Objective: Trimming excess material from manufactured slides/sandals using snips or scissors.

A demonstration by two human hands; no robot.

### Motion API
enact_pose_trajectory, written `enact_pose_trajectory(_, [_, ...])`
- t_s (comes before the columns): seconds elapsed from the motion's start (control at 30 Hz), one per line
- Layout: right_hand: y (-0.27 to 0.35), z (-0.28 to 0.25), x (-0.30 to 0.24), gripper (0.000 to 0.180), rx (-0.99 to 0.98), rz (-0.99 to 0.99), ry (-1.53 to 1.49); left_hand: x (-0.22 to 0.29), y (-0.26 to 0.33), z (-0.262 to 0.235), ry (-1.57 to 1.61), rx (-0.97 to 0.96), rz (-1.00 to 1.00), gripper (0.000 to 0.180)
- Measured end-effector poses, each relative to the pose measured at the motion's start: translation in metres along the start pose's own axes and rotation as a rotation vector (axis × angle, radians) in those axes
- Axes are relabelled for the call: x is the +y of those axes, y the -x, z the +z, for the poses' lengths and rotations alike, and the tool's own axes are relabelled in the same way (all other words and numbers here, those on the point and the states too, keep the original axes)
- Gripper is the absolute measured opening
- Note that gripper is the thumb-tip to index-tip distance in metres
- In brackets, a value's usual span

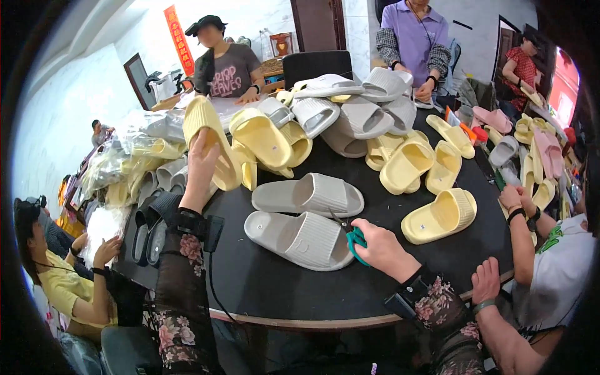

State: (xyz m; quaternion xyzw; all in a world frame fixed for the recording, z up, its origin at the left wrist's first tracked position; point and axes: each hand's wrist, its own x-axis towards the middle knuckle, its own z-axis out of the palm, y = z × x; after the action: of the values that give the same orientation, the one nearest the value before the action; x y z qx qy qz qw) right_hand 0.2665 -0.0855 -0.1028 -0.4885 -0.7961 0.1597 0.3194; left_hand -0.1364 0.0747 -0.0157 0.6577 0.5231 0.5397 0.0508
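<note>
My left hand (203, 165) grips a yellow slide sandal (217, 134), raised over the table's left part beside the pile. In my right hand (382, 250) is a pair of scissors (356, 244) with green handles; their blades point up and left, beside the toe of a grey slide sandal (300, 240). Just behind it lies another grey slide sandal (309, 195), toe to the right. A single yellow slide sandal (439, 215) rests to the right of my right hand.
Piled grey and yellow sandals (362, 115) fill the black table's (281, 297) far side. Dark sandals (153, 228) and plastic-bagged sandals (134, 150) are at left. Co-workers surround the table; one person's hand (486, 279) rests on its right edge. Pink sandals (550, 153) lie far right.
</note>
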Motion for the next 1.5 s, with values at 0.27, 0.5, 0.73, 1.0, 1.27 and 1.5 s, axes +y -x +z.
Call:
enact_pose_trajectory(0.27, [-0.006, 0.0, -0.005, 0.032, -0.015, -0.027, -0.003, 0.083, 0.013, -0.035, 0.353, 0.048, -0.004, 0.051])
enact_pose_trajectory(0.5, [-0.004, 0.0, -0.002, 0.036, 0.058, 0.027, -0.069, 0.131, 0.026, -0.031, 0.249, -0.033, 0.164, 0.052])
enact_pose_trajectory(0.73, [-0.006, -0.004, 0.006, 0.041, 0.206, 0.122, -0.312, 0.186, 0.047, -0.021, 0.148, -0.064, 0.27, 0.044])
enact_pose_trajectory(1.0, [-0.011, -0.014, 0.008, 0.04, 0.33, 0.399, -1.014, 0.165, 0.075, 0.021, -0.091, -0.17, 0.335, 0.048])
enact_pose_trajectory(1.27, [-0.016, -0.007, 0.006, 0.043, 0.298, 0.412, -0.993, 0.146, 0.117, 0.051, -0.098, -0.374, 0.271, 0.051])
enact_pose_trajectory(1.5, [-0.016, -0.007, 0.01, 0.047, 0.27, 0.37, -0.907, 0.15, 0.143, 0.047, -0.208, -0.513, 0.174, 0.07])
